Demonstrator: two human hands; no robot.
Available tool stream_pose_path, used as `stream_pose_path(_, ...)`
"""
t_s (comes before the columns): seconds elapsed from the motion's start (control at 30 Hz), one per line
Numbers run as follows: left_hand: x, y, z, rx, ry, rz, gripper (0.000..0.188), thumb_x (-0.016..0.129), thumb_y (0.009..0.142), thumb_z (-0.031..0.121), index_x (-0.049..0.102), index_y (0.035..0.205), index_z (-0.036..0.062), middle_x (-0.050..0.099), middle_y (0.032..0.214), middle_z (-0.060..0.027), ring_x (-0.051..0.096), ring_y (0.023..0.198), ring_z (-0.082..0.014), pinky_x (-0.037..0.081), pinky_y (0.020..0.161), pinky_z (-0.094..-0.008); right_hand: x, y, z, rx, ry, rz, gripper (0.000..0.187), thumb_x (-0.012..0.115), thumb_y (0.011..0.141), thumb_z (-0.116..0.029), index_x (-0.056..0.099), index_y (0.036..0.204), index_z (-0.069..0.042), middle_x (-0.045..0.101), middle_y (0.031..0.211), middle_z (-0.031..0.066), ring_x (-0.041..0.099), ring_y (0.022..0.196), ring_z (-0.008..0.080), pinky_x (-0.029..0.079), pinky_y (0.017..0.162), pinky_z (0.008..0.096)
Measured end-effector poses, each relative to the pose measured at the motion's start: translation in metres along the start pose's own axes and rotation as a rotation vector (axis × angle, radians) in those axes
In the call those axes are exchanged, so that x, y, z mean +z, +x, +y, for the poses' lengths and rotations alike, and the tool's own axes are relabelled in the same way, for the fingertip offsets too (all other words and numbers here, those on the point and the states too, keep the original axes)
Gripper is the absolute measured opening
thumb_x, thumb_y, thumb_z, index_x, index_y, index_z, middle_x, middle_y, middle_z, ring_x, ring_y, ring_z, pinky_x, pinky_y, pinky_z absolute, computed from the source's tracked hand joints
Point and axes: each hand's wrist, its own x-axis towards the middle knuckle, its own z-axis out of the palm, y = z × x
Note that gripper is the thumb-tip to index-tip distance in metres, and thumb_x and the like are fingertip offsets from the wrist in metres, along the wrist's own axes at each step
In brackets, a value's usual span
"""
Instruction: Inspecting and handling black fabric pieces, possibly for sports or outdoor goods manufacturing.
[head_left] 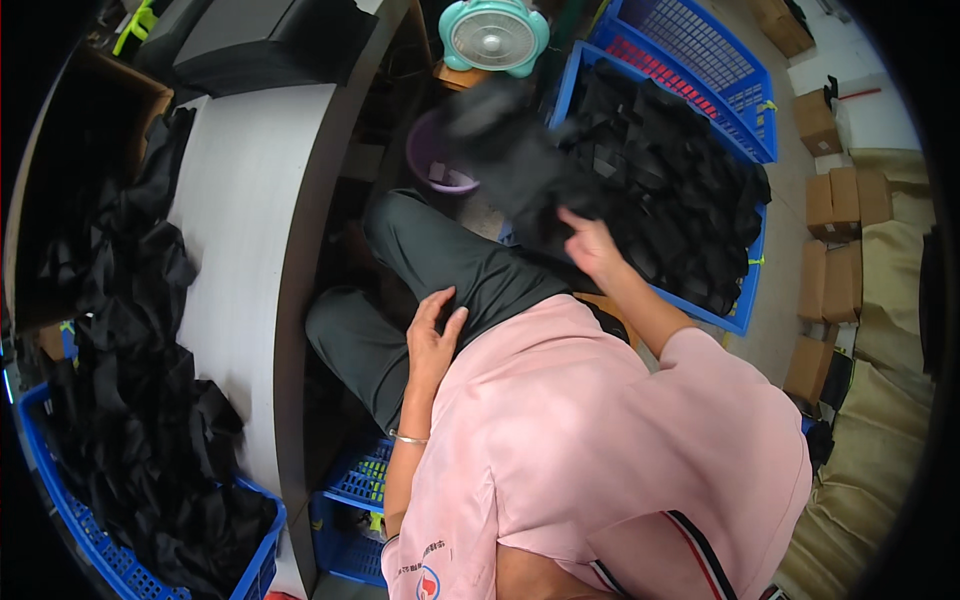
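Observation:
My right hand (590, 245) reaches out past my right thigh, its fingers closed on a piece of black fabric (510, 150). That fabric is smeared by motion and stretches away from the hand toward a purple bin (428, 145). Just to the right stands a blue plastic crate (738, 318) heaped with black fabric pieces (680, 190). My left hand (435, 335) lies on my dark trousers near the hem of my pink shirt. Its fingers are spread a little and nothing shows in them.
To my left runs a long pale table (250, 190), with black fabric (140, 260) spilling down into another blue crate (265, 560). A teal fan (493, 38) stands ahead. Cardboard boxes (832, 205) line the right side. Under the table sits a blue basket (345, 540).

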Motion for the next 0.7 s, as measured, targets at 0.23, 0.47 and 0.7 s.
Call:
stream_pose_path(0.23, 0.001, 0.000, -0.015, -0.028, 0.024, -0.101, 0.034, 0.077, 0.086, 0.018, 0.068, 0.117, 0.0063, 0.072, 0.104, -0.0130, 0.071, 0.091, -0.0236, 0.055, 0.082, -0.0329, -0.203, -0.017, -0.033, -0.196, 0.055, 0.733, 0.039, 0.072, 0.091, -0.004, 0.055, 0.126, 0.003, 0.067, 0.114, 0.0172, 0.067, 0.103, 0.0389, 0.061, 0.086, 0.0520)
stream_pose_path(0.47, 0.004, -0.011, -0.025, -0.112, -0.013, -0.435, 0.032, 0.061, 0.099, 0.031, 0.072, 0.093, 0.0017, 0.070, 0.082, -0.0154, 0.068, 0.080, -0.0253, 0.051, 0.074, -0.0357, -0.108, -0.006, 0.017, 0.216, -0.924, 0.653, 0.040, 0.068, 0.095, -0.027, 0.058, 0.123, 0.000, 0.064, 0.105, 0.0123, 0.064, 0.089, 0.0249, 0.056, 0.074, 0.0363)
stream_pose_path(0.7, 0.009, 0.002, -0.053, -0.122, -0.136, -0.351, 0.040, 0.062, 0.100, 0.037, 0.073, 0.084, 0.0020, 0.071, 0.075, -0.0087, 0.064, 0.070, -0.0152, 0.049, 0.068, -0.0316, 0.210, -0.016, 0.072, -0.739, -1.128, -0.580, 0.016, 0.063, 0.094, -0.004, 0.070, 0.108, 0.000, 0.070, 0.113, 0.0131, 0.067, 0.106, 0.0259, 0.051, 0.092, 0.0328)
